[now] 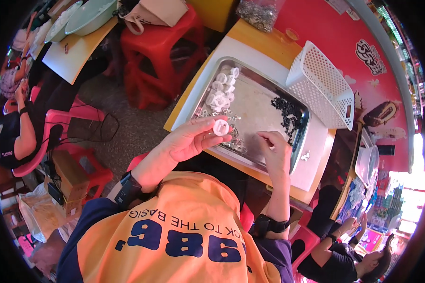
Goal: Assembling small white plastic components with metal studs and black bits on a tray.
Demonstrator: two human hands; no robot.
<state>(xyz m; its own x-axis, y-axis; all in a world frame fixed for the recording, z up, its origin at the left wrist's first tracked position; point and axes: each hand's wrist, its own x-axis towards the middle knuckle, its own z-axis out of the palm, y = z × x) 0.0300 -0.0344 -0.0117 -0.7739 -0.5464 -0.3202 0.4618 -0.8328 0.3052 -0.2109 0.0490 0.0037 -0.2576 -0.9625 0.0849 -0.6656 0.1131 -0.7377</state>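
My left hand is closed on a white round plastic part, held between thumb and fingers with its slotted face up. It hovers over the near left edge of a metal tray. Above the tray's near side, my right hand has its thumb and fingers pinched together. What they hold, if anything, is too small to make out. Inside the tray, a pile of similar white round parts lies at the left. Small shiny metal pieces are scattered nearest my left hand, and small black pieces lie at the right.
A white perforated basket stands beyond the tray's right side. On the table's far end sits a clear bag of metal pieces. Small white bits lie right of the tray. A red stool stands left; other people sit at both sides.
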